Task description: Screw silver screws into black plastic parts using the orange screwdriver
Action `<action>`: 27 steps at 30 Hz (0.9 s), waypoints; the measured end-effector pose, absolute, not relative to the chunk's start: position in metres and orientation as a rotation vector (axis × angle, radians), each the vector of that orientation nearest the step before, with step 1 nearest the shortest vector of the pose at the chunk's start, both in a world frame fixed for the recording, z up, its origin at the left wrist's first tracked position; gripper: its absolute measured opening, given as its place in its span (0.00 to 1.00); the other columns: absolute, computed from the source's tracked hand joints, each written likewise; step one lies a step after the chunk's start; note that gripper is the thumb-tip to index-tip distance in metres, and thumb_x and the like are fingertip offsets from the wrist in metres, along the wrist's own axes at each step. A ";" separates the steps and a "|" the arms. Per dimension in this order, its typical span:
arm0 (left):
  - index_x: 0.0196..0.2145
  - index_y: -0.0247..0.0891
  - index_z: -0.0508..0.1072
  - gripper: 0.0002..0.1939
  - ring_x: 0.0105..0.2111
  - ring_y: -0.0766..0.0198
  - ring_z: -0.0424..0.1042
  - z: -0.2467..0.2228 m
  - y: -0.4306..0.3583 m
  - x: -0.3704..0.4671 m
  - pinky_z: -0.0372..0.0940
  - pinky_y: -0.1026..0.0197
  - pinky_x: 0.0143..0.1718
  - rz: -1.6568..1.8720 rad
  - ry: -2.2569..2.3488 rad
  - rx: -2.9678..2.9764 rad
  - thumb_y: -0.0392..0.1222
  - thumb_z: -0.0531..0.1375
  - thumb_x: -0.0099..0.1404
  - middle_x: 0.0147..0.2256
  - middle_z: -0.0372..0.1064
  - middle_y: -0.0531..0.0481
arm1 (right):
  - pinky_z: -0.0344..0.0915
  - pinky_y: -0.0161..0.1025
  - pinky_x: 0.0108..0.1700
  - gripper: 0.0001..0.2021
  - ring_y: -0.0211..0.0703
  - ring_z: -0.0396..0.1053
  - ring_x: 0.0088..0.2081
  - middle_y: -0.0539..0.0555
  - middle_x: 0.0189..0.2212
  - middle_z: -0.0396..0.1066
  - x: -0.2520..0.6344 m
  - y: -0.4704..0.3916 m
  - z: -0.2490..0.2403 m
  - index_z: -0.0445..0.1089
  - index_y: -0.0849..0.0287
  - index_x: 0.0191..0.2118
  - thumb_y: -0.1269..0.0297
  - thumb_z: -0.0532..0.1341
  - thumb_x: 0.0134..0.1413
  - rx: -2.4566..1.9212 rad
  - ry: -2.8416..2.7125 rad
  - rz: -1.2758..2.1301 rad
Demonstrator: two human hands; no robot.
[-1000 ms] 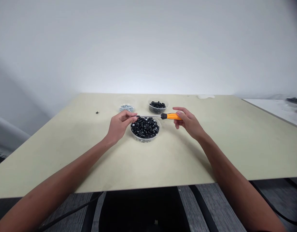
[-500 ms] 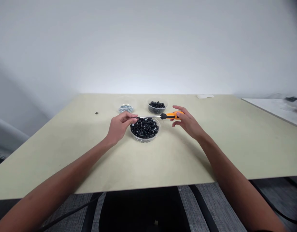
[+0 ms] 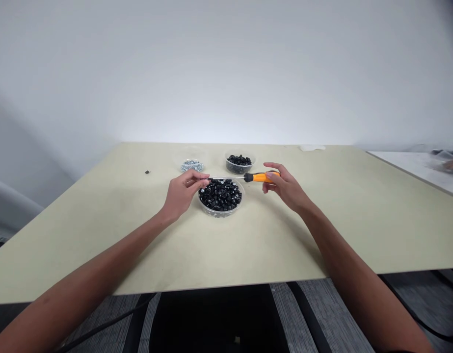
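My right hand point(image 3: 285, 185) grips the orange and black handle of a screwdriver point(image 3: 261, 177), its index finger held off the handle. The metal shaft lies level and points left, above a clear tub point(image 3: 221, 214) full of small black parts point(image 3: 221, 196). At the shaft's tip, my left hand point(image 3: 184, 192) pinches a small black part point(image 3: 208, 179), mostly covered by the fingers. A few silver screw heads show among the black parts in the tub.
Behind the hands stand a clear tub of silver screws point(image 3: 192, 165) and another tub of black parts point(image 3: 240, 164). One loose black piece point(image 3: 147, 172) lies at the left. A white item point(image 3: 312, 147) rests at the back edge. A white table point(image 3: 417, 169) adjoins on the right.
The screwdriver handle has turned about its axis, showing more orange now. My right fingers have shifted around it and curled in slightly. My left hand stays in place.
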State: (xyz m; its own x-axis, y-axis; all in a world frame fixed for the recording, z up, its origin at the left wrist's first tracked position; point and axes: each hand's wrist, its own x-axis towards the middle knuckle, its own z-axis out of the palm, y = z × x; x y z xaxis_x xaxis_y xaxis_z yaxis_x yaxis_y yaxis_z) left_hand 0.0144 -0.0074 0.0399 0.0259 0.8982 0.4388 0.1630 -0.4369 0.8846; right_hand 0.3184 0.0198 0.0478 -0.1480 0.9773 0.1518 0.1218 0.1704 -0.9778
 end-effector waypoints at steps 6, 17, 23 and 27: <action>0.34 0.38 0.77 0.09 0.35 0.61 0.75 0.042 -0.010 0.015 0.71 0.57 0.44 1.469 1.093 1.669 0.47 0.65 0.61 0.37 0.77 0.47 | 0.70 0.39 0.40 0.28 0.39 0.69 0.41 0.54 0.42 0.68 0.316 0.016 0.049 0.57 0.52 0.59 0.50 0.62 0.57 -1.046 -1.492 1.181; 0.37 0.38 0.78 0.11 0.34 0.61 0.75 0.040 -0.009 0.015 0.70 0.58 0.41 1.453 1.111 1.662 0.48 0.65 0.62 0.32 0.76 0.49 | 0.70 0.38 0.40 0.25 0.37 0.69 0.39 0.52 0.41 0.67 0.315 0.016 0.051 0.58 0.51 0.58 0.51 0.61 0.57 -1.038 -1.481 1.159; 0.36 0.38 0.78 0.10 0.35 0.61 0.76 0.042 -0.010 0.014 0.71 0.58 0.42 1.466 1.118 1.665 0.47 0.66 0.61 0.36 0.77 0.48 | 0.67 0.36 0.33 0.23 0.34 0.64 0.29 0.50 0.31 0.65 0.316 0.016 0.049 0.61 0.53 0.55 0.45 0.56 0.61 -1.135 -1.493 1.063; 0.36 0.38 0.78 0.09 0.35 0.61 0.76 0.041 -0.009 0.014 0.71 0.58 0.43 1.496 1.123 1.645 0.45 0.66 0.61 0.37 0.77 0.47 | 0.70 0.41 0.47 0.26 0.37 0.69 0.41 0.52 0.43 0.67 0.317 0.016 0.048 0.57 0.50 0.59 0.54 0.63 0.56 -0.997 -1.497 1.235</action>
State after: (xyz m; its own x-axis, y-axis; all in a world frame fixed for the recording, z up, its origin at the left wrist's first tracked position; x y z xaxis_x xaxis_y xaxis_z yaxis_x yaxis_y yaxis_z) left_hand 0.0137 -0.0086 0.0413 -0.0127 0.8981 0.4396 0.1712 -0.4312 0.8859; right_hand 0.3173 0.0165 0.0480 -0.2454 0.9570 0.1549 0.0297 0.1672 -0.9855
